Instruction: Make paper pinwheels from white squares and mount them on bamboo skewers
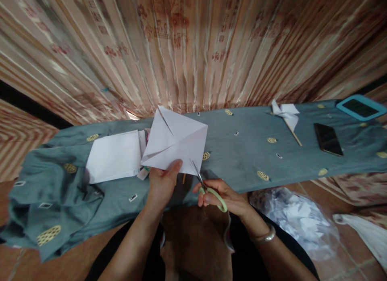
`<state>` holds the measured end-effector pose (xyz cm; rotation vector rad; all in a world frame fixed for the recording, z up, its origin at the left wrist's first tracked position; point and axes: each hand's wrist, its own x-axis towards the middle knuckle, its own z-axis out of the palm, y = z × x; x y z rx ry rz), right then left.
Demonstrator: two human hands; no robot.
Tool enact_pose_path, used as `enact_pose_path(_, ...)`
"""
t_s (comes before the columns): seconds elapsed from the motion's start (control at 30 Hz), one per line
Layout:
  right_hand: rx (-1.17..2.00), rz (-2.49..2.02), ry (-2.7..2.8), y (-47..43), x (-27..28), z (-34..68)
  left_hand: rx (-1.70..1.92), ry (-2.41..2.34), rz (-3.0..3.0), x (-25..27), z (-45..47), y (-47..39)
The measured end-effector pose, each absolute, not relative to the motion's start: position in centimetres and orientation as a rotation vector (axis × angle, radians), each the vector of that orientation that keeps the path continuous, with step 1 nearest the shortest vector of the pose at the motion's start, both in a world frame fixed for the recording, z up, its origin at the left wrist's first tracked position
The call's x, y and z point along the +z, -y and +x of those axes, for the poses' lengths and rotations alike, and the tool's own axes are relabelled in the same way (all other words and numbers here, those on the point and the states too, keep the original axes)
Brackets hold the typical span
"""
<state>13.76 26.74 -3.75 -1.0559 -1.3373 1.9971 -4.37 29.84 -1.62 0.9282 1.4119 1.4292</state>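
My left hand (164, 183) pinches the lower edge of a square sheet of white paper (184, 138), thumb on top and fingers hidden beneath. Slits run inward from the sheet's top and left corners, and a crease reaches its right corner. In my right hand (222, 195) is a pair of scissors (211, 194) with pale green handles. Their blades are parted at the sheet's bottom right corner. Left of the sheet lies a stack of white paper (116, 157). A white paper pinwheel on a wooden stick (287, 116) rests farther right.
A dark phone (328, 139) and a blue-framed tablet (361, 107) lie at the right on the green cloth (242, 152). Behind it hangs a patterned curtain (193, 47). A clear plastic bag (298, 218) of white paper scraps sits on the tiled floor.
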Motion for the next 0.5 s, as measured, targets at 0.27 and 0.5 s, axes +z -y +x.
enact_pose_path(0.27,1.966,-1.083,1.364,-26.66,-3.85,13.73,1.427,-1.395,0.933,-1.86,-4.42,-29.78)
enact_pose_path(0.5,1.963,-1.128,1.392,-26.62,-3.91,13.7,1.427,-1.412,0.903,-1.33,-4.36,-29.81)
